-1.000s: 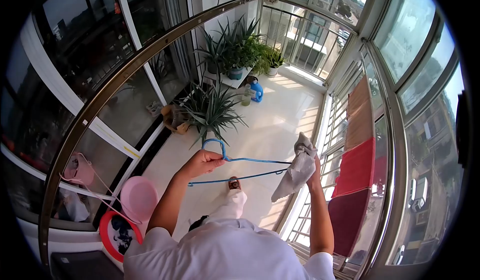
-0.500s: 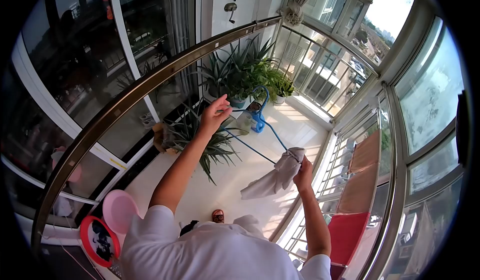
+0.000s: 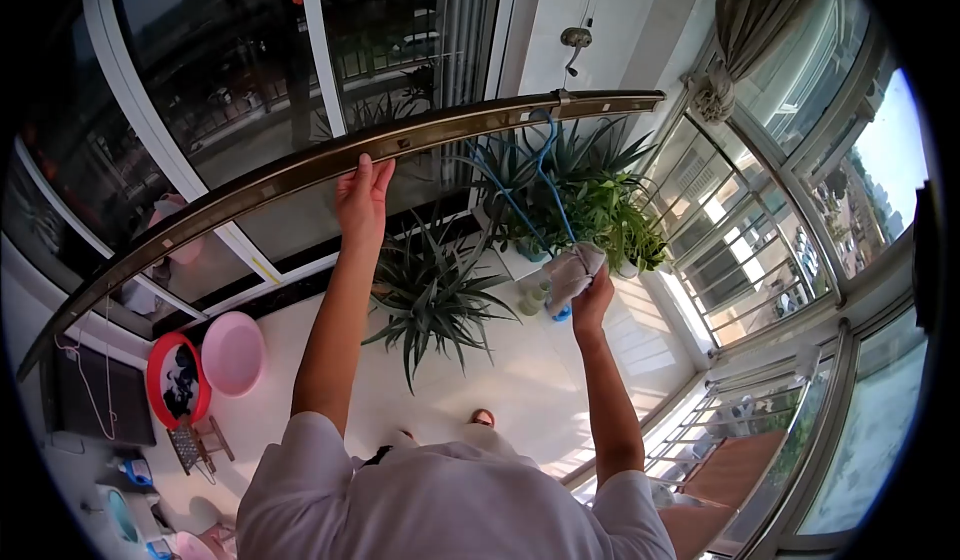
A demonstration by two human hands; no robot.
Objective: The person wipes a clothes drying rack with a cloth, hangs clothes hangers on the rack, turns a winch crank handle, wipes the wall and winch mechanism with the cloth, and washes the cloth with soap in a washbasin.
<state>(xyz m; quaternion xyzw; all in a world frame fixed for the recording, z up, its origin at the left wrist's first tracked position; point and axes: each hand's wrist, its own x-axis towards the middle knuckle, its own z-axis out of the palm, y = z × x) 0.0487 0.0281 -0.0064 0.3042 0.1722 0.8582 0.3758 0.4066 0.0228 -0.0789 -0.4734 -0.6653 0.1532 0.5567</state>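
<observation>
My right hand (image 3: pixel 592 300) is closed around a bunched, pale grey cloth (image 3: pixel 572 272) at the lower end of a blue hanger (image 3: pixel 512 203). The hanger slants upward, and its curved top overlaps the brown drying rail (image 3: pixel 450 128) near the rail's right part. My left hand (image 3: pixel 362 198) is raised with fingers stretched upward, fingertips right at the lower edge of the rail, left of the hanger. Nothing shows hanging from the left fingers.
Spiky potted plants (image 3: pixel 430 290) stand on the floor ahead. At left are a red basin (image 3: pixel 158 388) with dark cloth, a pink basin (image 3: pixel 234 354) and a small stool (image 3: pixel 205 444). A crank handle (image 3: pixel 575 45) is on the wall; railed windows (image 3: pixel 740 240) line the right.
My left hand has moved up and left to the rail. The right hand has raised the hanger and cloth, bringing the hanger's top to the rail. The view has shifted too.
</observation>
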